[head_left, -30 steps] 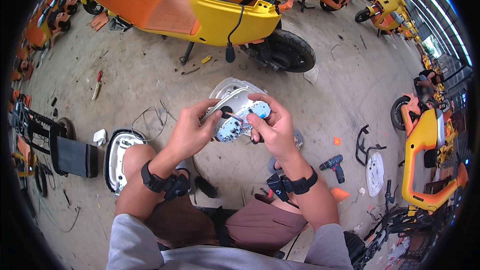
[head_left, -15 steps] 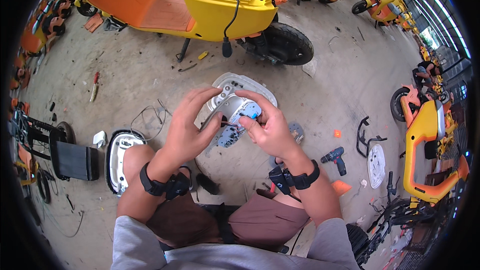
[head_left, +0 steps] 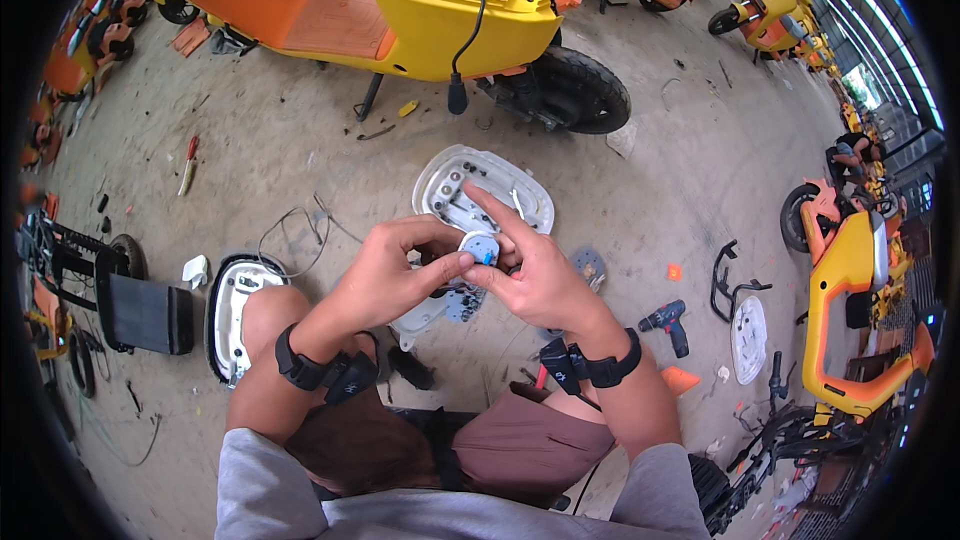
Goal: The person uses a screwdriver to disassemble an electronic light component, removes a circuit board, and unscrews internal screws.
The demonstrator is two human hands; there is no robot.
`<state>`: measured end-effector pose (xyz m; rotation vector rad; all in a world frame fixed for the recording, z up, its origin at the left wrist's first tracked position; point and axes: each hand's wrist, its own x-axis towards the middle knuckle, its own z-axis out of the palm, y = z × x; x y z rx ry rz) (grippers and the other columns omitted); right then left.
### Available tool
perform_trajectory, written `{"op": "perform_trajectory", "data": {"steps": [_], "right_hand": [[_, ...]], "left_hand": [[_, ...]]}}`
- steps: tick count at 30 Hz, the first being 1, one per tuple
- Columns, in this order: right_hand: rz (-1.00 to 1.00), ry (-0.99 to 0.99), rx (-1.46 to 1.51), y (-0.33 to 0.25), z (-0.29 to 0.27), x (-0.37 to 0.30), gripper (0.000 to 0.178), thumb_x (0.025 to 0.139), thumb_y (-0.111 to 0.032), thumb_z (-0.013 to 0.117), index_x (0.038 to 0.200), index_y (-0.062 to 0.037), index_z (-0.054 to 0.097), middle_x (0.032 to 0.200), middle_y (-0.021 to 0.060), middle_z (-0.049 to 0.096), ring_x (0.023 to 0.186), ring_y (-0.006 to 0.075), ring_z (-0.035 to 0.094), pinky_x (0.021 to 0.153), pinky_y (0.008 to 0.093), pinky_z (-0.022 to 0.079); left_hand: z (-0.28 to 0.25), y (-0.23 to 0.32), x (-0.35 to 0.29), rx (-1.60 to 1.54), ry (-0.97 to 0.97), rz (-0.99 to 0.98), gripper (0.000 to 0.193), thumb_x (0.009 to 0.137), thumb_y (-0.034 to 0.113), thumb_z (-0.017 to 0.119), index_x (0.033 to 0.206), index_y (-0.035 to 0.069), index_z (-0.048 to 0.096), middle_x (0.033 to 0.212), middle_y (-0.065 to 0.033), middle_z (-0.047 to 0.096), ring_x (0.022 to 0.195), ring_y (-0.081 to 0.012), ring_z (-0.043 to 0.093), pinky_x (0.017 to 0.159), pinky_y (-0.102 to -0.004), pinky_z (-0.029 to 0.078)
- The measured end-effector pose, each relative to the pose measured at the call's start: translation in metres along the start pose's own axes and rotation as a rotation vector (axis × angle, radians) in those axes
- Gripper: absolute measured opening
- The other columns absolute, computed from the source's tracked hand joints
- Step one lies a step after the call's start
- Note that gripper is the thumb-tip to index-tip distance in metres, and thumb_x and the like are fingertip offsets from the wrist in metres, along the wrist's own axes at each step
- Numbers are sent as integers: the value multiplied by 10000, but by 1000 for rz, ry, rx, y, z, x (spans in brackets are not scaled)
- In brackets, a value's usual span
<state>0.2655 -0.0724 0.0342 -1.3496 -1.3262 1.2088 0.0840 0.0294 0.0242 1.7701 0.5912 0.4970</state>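
Close together in front of me, both hands are on a small pale part with a rounded, grey-speckled face and a bright blue piece on it (head_left: 481, 244). My left hand (head_left: 392, 268) pinches it from the left, with the thumb against its lower edge. From the right, my right hand (head_left: 538, 278) grips it by the thumb and bent fingers, while the index finger stretches away from me. Beyond the hands a white shell-like housing (head_left: 537, 203) with small fittings inside lies on the floor. Partly hidden below them is another pale piece (head_left: 415, 320).
A yellow and orange scooter (head_left: 450, 30) stands ahead. To my right lie a cordless drill (head_left: 668, 323), a white oval cover (head_left: 750, 340) and a yellow frame (head_left: 830, 340). A second white housing (head_left: 232, 320) rests by my left knee; a red-handled tool (head_left: 189, 162) lies farther left.
My hands have drawn closer together and turned the part, so its rounded face now shows. The right index finger has straightened, and more of the white housing beyond is visible.
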Motion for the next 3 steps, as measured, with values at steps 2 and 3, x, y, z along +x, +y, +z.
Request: {"op": "perform_trajectory", "data": {"steps": [2,3], "right_hand": [[-4,-4,102,11,3,0,764,910,-25,651,1554,-144,257,1016,103,653,855,130,580,804,283,500],[-1,1,91,16,3,1,758,919,-46,657,1555,-157,259,1070,110,658,871,138,581,805,279,495]], "left_hand": [[2,-6,-3,-64,39,-19,219,891,135,720,1075,17,711,936,-66,688,825,-171,646,762,-306,523],[4,-11,-6,-95,58,-30,213,901,141,713,1087,38,714,957,-62,693,857,-186,659,788,-310,530]]}}
